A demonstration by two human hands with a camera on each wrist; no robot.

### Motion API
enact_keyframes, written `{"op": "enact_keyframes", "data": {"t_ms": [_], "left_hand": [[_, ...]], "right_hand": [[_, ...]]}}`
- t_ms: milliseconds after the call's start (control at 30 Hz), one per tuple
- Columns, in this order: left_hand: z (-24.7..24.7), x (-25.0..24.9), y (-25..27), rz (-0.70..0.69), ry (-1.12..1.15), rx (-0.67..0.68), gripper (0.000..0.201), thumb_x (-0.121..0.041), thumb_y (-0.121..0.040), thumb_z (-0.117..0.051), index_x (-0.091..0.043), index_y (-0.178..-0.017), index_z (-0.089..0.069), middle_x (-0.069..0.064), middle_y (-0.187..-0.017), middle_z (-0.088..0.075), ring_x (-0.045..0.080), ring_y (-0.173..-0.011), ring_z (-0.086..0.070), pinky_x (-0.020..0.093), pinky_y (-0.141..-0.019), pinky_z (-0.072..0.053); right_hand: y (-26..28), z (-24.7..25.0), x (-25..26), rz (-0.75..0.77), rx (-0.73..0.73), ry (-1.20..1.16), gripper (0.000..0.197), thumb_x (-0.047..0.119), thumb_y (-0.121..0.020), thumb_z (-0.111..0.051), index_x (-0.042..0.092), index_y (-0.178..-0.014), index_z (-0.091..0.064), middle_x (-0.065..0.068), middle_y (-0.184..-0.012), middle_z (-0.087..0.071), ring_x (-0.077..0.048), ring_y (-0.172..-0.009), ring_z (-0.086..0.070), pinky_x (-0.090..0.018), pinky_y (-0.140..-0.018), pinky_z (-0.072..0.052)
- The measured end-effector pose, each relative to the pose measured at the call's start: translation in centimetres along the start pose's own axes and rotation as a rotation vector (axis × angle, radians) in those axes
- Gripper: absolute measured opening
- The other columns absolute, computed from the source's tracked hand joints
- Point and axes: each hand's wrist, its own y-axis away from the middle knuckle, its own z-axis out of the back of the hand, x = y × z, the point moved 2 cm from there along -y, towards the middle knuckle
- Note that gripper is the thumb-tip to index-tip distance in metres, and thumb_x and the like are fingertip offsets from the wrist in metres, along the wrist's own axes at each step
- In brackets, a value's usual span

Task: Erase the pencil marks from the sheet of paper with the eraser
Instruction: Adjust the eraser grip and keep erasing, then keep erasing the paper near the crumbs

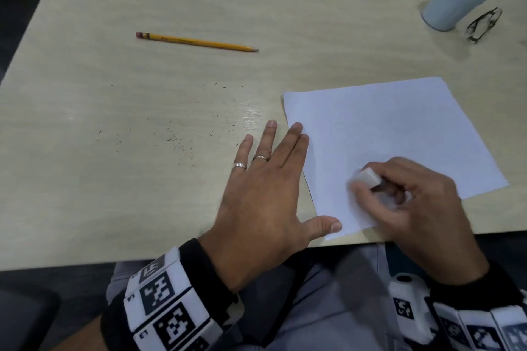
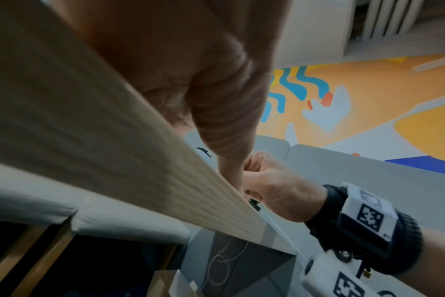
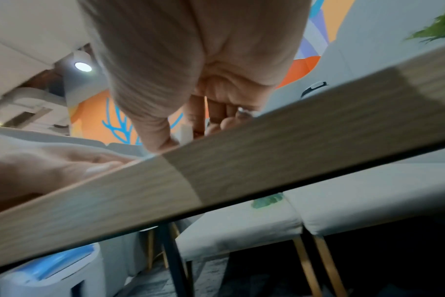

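Item, pale wood-grain tabletop (image 1: 142, 179): carrying a white rectangular sheet of paper (image 1: 399, 128) lying flat at about four o'clock from the table's middle, its near corner reaching almost to the table's near edge. Item, white block eraser (image 1: 368, 177): sitting on the lower left part of the sheet, the right hand (image 1: 413, 199) pinching it with curled fingers and pressing it against the paper; the eraser and hand are showing blur, so rubbing appears to be going on. Item, left hand (image 1: 265, 194): lying flat with fingers straight, forefinger tips and thumb overlapping the sheet's left edge and pinning it, holding nothing. Item, yellow wooden pencil with pink end eraser (image 1: 196, 41): lying loose at eleven o'clock, well apart from the sheet. Item, dark eraser crumbs (image 1: 176, 139): lying scattered on bare table at nine o'clock of the sheet, suggesting much rubbing is done. Progress, as judged: no pencil marks are showing on the visible paper, though faint ones would be too small to tell; the patch under the eraser seems the last being worked, with brushing off perhaps remaining.
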Motion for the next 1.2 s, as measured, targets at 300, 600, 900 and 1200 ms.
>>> {"op": "enact_keyframes", "data": {"t_ms": [300, 600, 900, 1200], "left_hand": [[0.0, 0.0, 0.0, -0.01, -0.02, 0.021, 0.123, -0.096, -0.08, -0.039, -0.024, -0.167, 0.012, -0.014, -0.17, 0.031, 0.013, -0.153, 0.038, 0.044, -0.125, 0.022], [0.4, -0.4, -0.3, -0.03, -0.031, 0.061, 0.121, -0.09, -0.086, -0.04, -0.021, -0.165, 0.019, -0.01, -0.168, 0.037, 0.02, -0.151, 0.041, 0.052, -0.127, 0.018], [-0.9, -1.4, 0.9, -0.348, -0.031, -0.048, 0.061, -0.05, -0.1, -0.053, -0.015, -0.15, -0.05, 0.005, -0.165, -0.038, 0.035, -0.158, -0.024, 0.048, -0.129, -0.022], [-0.4, -1.1, 0.1, -0.193, 0.048, -0.257, 0.067, -0.072, -0.089, -0.063, -0.015, -0.123, -0.065, 0.001, -0.123, -0.059, 0.023, -0.114, -0.052, 0.036, -0.096, -0.046]], "right_hand": [[-0.6, -1.6, 1.5, 0.037, 0.031, -0.003, 0.02, 0.015, -0.086, -0.085, 0.024, -0.074, -0.072, 0.007, -0.068, -0.058, -0.017, -0.072, -0.05, -0.026, -0.067, -0.038], [-0.4, -0.7, -0.4, -0.177, -0.116, -0.204, 0.011, 0.019, -0.089, -0.081, 0.021, -0.083, -0.073, 0.004, -0.074, -0.068, -0.016, -0.063, -0.059, -0.02, -0.062, -0.047], [-0.3, 0.7, -1.2, -0.257, -0.087, -0.199, 0.01, 0.026, -0.095, -0.076, 0.021, -0.092, -0.068, 0.005, -0.077, -0.069, -0.016, -0.062, -0.064, -0.027, -0.057, -0.05], [1.3, 0.2, 1.3, -0.264, 0.238, -0.235, 0.013, 0.035, -0.089, -0.078, 0.023, -0.087, -0.076, 0.003, -0.067, -0.07, -0.013, -0.05, -0.05, -0.025, -0.051, -0.043]]}}
